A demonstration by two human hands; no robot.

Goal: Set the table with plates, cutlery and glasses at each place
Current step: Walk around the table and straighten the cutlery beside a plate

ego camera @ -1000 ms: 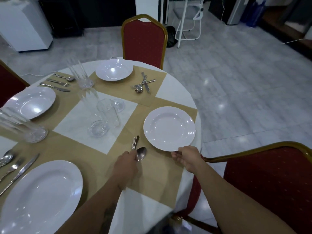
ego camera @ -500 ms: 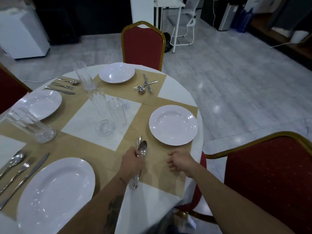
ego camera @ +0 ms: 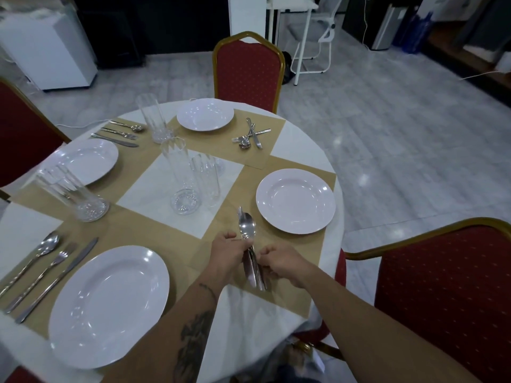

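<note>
- The left hand point(ego camera: 229, 252) wraps its fingers tight around a cutlery bundle point(ego camera: 250, 244), low in the middle of the frame, just left of a white plate point(ego camera: 295, 200).
- The right hand point(ego camera: 279, 262) pinches the handles with curled fingers.
- The hands hide the bundle's middle; only the spoon is easy to tell.

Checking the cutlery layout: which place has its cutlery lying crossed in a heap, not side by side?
The far place, by the far plate: its cutlery heap lies crossed, while the two left-hand sets lie parallel.
</note>
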